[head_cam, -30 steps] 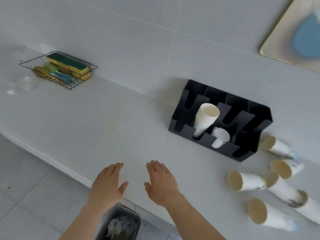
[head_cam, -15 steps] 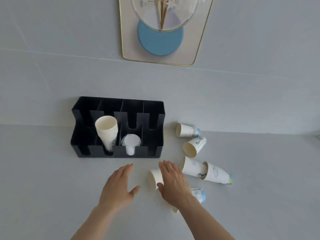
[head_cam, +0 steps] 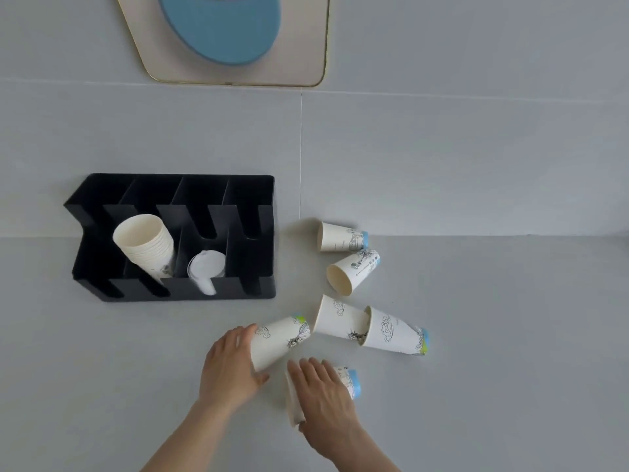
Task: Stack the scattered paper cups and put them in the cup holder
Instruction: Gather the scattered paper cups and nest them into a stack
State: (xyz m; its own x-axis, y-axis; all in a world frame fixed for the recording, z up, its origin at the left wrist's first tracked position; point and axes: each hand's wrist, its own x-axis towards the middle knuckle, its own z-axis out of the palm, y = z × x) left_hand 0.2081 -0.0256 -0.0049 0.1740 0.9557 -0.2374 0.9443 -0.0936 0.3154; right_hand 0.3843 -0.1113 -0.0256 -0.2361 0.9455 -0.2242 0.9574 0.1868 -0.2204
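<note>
Now, left hand (head_cam: pixel 231 366): gripping a cup (head_cam: pixel 280 338).
Right hand (head_cam: pixel 323 391): closing over another cup (head_cam: pixel 347 381) near the counter's (head_cam: pixel 510 352) front edge.
Tip: aligning mouth to base before nesting.
Holder (head_cam: pixel 258 233): waiting at the back edge.

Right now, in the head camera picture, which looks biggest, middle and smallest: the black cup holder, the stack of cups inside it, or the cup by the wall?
1. Black cup holder
2. Stack of cups
3. Cup by the wall

pale grey counter (head_cam: pixel 102 386) meets grey tiled wall (head_cam: pixel 459 148) at far side. on wall, top centre, a cream panel w/ gold rim (head_cam: pixel 306 46) and a blue disc (head_cam: pixel 221 25). soft even light.
</note>
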